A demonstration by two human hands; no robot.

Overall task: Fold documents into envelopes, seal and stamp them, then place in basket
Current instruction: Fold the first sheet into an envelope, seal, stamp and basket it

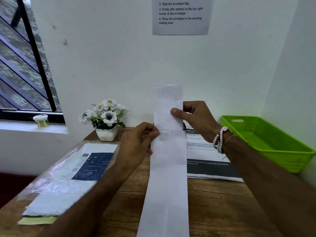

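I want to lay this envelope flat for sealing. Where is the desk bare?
Best is the bare wood of the desk in front of the printed sheets, right of the envelope. A narrower strip lies between the envelope and the plastic-wrapped pack, crossed by the left forearm. The back is crowded: flower pot, sheets, green basket.

White artificial flowers in small square white pot point(106, 134) at back of brown wood-grain table point(218, 202), near white wall. Small pale lidded jar point(41, 120) on white windowsill point(25, 128). Black-barred window point(25, 57) at left. Printed grey instruction sheet point(180, 16) on wall, up top.
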